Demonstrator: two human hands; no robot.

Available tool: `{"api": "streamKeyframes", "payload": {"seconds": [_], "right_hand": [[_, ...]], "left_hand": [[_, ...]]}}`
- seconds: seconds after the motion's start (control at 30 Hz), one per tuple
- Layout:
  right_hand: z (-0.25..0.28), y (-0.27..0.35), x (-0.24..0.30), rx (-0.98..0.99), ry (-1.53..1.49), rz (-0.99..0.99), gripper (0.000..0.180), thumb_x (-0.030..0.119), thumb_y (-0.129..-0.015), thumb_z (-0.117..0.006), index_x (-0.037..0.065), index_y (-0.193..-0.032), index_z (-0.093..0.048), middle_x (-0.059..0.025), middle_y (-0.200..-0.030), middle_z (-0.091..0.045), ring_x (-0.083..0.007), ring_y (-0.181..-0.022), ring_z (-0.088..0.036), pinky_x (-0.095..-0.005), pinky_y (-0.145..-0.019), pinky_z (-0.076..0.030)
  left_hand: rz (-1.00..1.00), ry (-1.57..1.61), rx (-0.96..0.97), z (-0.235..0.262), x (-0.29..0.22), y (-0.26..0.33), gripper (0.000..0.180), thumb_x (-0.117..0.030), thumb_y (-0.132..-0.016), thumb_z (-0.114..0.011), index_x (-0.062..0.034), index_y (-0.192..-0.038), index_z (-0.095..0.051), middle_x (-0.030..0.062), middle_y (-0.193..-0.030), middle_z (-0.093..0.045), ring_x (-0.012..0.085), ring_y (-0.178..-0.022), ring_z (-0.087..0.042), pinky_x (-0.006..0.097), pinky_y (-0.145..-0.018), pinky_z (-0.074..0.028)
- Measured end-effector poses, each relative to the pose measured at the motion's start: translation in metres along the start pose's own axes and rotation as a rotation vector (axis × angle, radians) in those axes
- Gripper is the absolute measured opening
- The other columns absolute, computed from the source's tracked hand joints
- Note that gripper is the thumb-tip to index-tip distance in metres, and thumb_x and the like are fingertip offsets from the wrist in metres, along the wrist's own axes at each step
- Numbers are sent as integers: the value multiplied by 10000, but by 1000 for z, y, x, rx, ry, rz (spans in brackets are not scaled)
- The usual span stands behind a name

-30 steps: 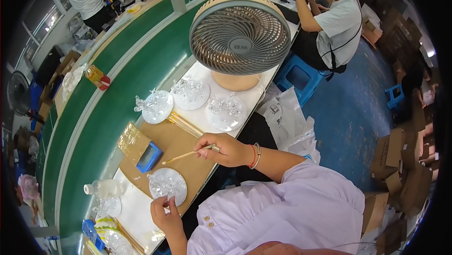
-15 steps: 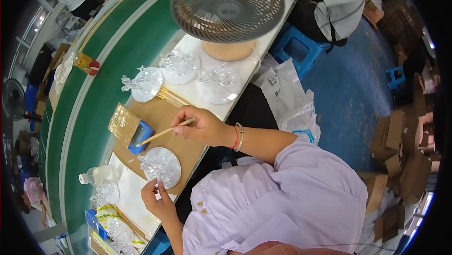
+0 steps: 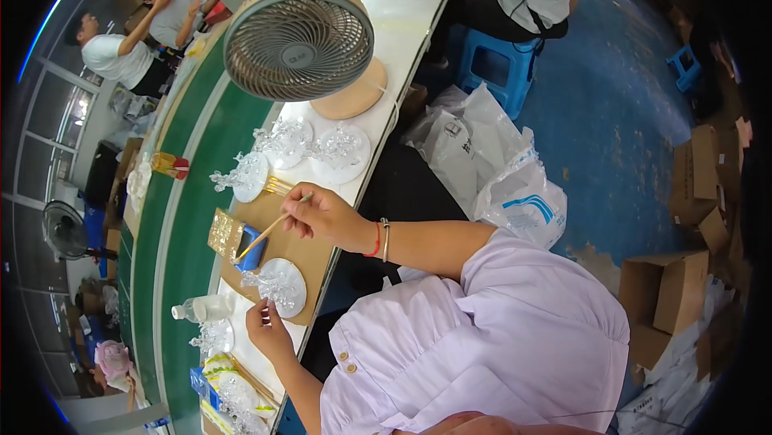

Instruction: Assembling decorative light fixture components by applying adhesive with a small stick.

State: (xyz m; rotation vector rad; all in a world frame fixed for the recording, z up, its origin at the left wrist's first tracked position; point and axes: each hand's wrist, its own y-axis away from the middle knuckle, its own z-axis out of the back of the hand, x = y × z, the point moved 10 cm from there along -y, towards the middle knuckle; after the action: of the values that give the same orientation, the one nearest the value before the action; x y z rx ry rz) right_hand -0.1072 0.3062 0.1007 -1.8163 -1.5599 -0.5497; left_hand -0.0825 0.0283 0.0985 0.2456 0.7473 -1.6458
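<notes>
The round disc with clear crystal-like ornaments (image 3: 281, 286) lies on a brown board (image 3: 310, 254) at the near edge of the white surface (image 3: 402, 33), just in front of the person. It is steadied at its lower rim by the left hand (image 3: 269, 330), whose fingers are pinched together on the disc's edge. A thin wooden stick (image 3: 269, 230) is held in the right hand (image 3: 326, 214), the fingers closed on it as on a pen; its far tip is angled down to a small blue tray (image 3: 253, 246), which sits touching a gold foil sheet (image 3: 225, 234).

As to progress, three similar discs (image 3: 310, 145) carrying clear ornaments are set farther along the surface, toward the round fan (image 3: 297, 37), and these appear to be finished pieces. More clear parts (image 3: 213, 338) and a small white bottle (image 3: 201, 308) are gathered to the left of the left hand, so a supply seems to be left for working. The disc in hand is judged to be midway: ornaments are already standing on it, while the stick is at the tray rather than at the disc.

The right forearm is stretched across the body toward the left, wrist slightly raised, with bracelets (image 3: 380, 238) worn on it. The left arm is bent close in, the hand tilted upward to the disc. Other people are seated along the green belt (image 3: 185, 218) beyond.
</notes>
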Motion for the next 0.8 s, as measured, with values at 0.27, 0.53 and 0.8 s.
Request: {"api": "streamKeyframes", "payload": {"seconds": [0.27,0.53,0.8], "right_hand": [[11,-1,26,-92,319,169,164,203,-1025,-452,50,-995,-503,-87,-870,-620,-104,-710,-561,-242,-686,-472],[-16,-59,-6,44,585,181,144,173,-1016,-474,30,-1007,-486,-64,-856,-612,-104,-773,-572,-231,-739,-467],[-67,-103,-40,274,1049,314,135,128,-952,-587,6,-919,-540,-79,-754,-602,-144,-671,-605,-268,-610,-482]], "left_hand": [[-165,0,-97,-2,-10,3,119,-69,-813,-720,-31,-920,-682,119,-912,-667,244,-798,-625,318,-713,-509],[-77,52,-123,4,-10,5,104,-45,-793,-730,-31,-878,-670,106,-829,-664,237,-731,-623,322,-665,-501],[-147,61,-135,14,-19,-2,157,37,-735,-734,-37,-850,-657,84,-821,-678,256,-738,-639,324,-656,-506]]}}
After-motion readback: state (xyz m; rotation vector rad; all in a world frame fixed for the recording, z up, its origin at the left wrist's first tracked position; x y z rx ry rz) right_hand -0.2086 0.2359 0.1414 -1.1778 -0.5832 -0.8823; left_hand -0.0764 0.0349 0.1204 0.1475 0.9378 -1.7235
